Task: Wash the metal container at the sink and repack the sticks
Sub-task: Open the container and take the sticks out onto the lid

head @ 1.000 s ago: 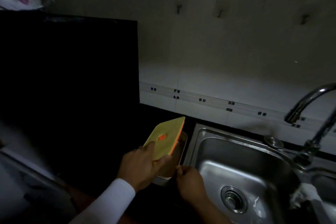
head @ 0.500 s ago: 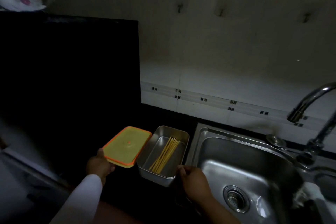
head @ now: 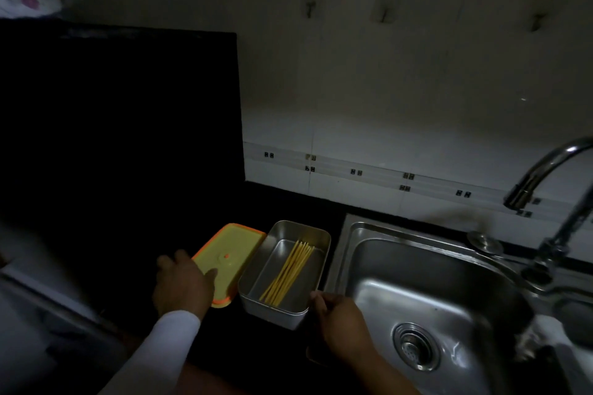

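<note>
Lid off, left hand resting atop it; right hand fingers pinch the metal container rim; sticks likely come out next.

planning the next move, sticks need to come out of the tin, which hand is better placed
Left. The right hand holds the metal container steady at its near corner; the left hand merely rests on the lid, beside the sticks.

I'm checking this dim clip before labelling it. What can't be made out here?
- Countertop left of the lid: lost in darkness, head view.
- Faucet: cut off by the right edge.
- Right hand fingers at the metal container: grip hidden by the hand's back.
- Stick count: too fine.
</note>
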Demonstrator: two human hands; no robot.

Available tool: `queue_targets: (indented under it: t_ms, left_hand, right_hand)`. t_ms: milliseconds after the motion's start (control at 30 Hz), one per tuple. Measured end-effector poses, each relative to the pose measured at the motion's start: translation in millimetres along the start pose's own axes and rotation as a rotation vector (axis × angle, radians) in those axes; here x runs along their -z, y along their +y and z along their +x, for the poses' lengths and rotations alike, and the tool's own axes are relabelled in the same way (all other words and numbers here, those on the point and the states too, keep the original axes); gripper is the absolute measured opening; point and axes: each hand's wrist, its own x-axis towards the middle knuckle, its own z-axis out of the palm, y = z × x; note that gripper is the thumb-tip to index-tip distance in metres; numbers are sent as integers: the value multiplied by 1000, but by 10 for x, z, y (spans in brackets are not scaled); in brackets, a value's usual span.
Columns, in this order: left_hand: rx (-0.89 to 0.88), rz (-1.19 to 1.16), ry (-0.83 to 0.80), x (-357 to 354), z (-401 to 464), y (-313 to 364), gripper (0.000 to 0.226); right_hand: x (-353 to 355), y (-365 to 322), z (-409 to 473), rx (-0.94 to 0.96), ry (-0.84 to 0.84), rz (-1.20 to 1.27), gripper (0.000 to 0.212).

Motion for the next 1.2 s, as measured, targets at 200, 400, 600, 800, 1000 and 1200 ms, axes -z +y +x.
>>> queue_targets:
  t_ms: [200,400,600,800,1000,1200]
  left_hand:
    - [-533,55,-45,255,-553,870,34]
    - [-413,361,-430,10,-676,1233,63]
    - [-360,391,-437,-210,-583,1280,47]
    - [-367,444,-455,-299,-595,1292,46]
    - [-326,197,-479,-268,-504,1238,50]
    - [-420,-216,-248,-5,-561,996,40]
  right_hand:
    - [2,31,20,8,32,-28,40]
    - [34,-6,35,11,8,-60,38]
    - [32,-25,35,-3,5,-41,41]
    - [21,-36,67,-5,11,-69,41]
    - [6,-16,108,21,8,-85,34]
    - [-27,57,170,27,4,-141,43]
